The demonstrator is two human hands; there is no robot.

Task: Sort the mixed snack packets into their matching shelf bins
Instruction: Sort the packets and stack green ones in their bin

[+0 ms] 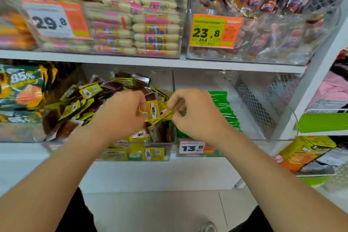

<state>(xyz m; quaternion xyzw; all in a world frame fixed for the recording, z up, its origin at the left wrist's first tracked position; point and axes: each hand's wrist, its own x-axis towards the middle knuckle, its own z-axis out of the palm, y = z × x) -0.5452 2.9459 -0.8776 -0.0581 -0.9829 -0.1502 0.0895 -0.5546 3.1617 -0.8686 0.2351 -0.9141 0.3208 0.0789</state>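
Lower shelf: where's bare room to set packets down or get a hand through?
Free: the right bin floor between the green packets and the mesh divider; also the white ledge fronting the bins. Crowded: the middle bin, heaped with yellow-brown packets; left hand and right hand grip yellow packets over it.

Left forearm (56, 173): bare, enters at the lower left corner and slants up and inward.
Left hand (122, 112): back toward the camera, wrist nearly straight, fingers curled under, gripping the left end of a small bunch of yellow packets (157, 112).
Right forearm (267, 171): bare, enters at the lower right corner and slants up and inward, mirroring the left.
Right hand (195, 113): back toward the camera, fingers curled, thumb and forefinger pinching the right end of the same bunch.
Hands level with each other, near but not touching.
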